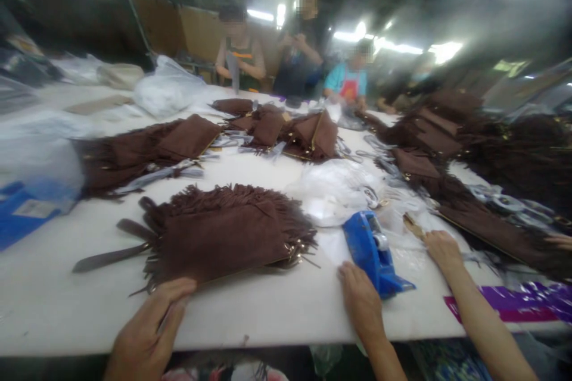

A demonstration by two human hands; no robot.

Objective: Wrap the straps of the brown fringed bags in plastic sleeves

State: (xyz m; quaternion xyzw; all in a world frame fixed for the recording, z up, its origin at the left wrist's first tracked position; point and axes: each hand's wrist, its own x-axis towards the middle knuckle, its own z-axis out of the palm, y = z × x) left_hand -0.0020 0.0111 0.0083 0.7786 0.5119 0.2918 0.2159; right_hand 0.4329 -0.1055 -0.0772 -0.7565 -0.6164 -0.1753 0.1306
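Observation:
A dark brown fringed suede bag (223,238) lies flat on the white table in front of me, straps out to the left and gold hardware at its lower right. My left hand (154,321) is at the bag's lower edge, fingers stretched out and touching or nearly touching it; the thumb is apart. My right hand (361,300) rests on the tabletop right of the bag, fingers extended close together, with nothing visible in them. Just beside it stands a blue tape dispenser (369,250) with a roll in it; whether the fingers touch it I cannot tell.
A co-worker's hand (440,247) reaches in from the right, at a small tan object (413,225). Clear plastic bags (337,187) lie behind the dispenser. More brown bags (147,149) are piled left, centre and right. Another blue dispenser (27,214) stands left. Several people work across the table.

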